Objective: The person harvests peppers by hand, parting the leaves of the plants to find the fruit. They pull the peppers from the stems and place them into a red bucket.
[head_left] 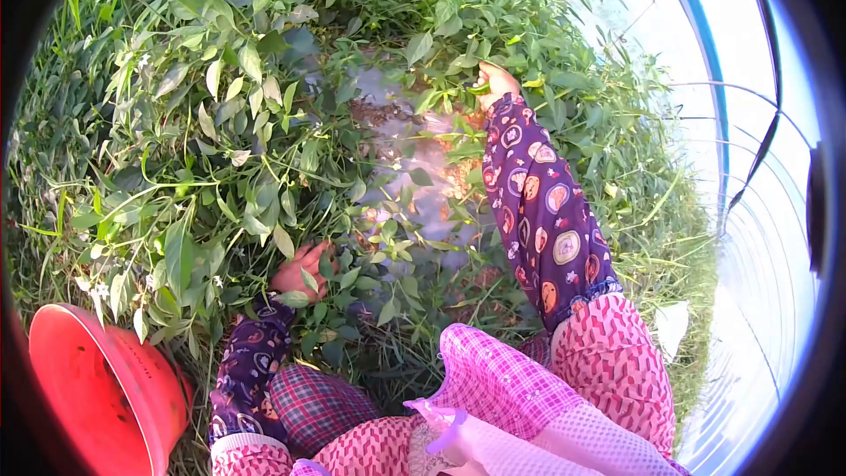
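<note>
My right hand [497, 85] reaches forward into the leafy green plants [546, 53] at the upper right of centre. Its fingers are closed by a green pod or leaf, and what they hold is too small to name. Nearer to me, my left hand [302, 271] is among the stems and leaves left of centre, partly covered by a leaf. Its fingers are partly hidden by foliage. Dark patterned sleeves cover both forearms.
A red bucket [88, 388] stands at the lower left. Plastic film [410, 167] lies on the ground between the plant rows. On the right is a curved greenhouse wall with hoops [705, 44]. Grass and a white scrap [671, 328] lie near it.
</note>
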Demonstrator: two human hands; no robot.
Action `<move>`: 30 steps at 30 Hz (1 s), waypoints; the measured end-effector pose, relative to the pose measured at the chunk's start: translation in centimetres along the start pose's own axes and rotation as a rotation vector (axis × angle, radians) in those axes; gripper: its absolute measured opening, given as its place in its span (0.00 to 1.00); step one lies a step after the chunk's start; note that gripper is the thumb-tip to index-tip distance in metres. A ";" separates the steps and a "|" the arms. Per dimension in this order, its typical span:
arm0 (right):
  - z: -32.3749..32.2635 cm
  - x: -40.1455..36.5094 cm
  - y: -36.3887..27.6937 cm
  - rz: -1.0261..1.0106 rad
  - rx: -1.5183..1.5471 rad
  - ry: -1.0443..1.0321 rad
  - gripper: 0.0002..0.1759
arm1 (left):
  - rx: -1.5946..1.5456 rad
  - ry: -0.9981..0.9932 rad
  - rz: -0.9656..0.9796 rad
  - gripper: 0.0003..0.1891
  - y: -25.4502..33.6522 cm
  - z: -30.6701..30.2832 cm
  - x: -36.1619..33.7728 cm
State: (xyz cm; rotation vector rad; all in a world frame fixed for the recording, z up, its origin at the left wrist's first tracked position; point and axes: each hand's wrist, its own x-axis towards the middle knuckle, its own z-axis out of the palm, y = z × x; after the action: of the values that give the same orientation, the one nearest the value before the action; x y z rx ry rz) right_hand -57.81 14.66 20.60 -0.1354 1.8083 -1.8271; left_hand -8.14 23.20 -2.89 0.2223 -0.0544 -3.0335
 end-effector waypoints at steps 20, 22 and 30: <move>-0.7 -1.6 -1.2 0.213 0.152 -0.286 0.14 | 0.722 -0.063 0.213 0.28 -0.2 1.3 -0.3; -2.0 -2.6 -2.3 0.241 -0.017 -0.362 0.13 | 1.347 -0.052 0.332 0.28 -0.2 0.9 -0.2; -6.1 -12.8 -11.1 0.295 0.184 -0.655 0.08 | 1.280 0.108 0.201 0.28 -0.5 -0.9 0.1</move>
State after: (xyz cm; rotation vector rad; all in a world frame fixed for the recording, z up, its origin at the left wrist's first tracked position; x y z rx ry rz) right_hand -53.29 25.17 34.55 -0.3342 1.1334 -1.4946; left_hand -8.16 23.71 -3.79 0.4047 -1.8198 -2.3003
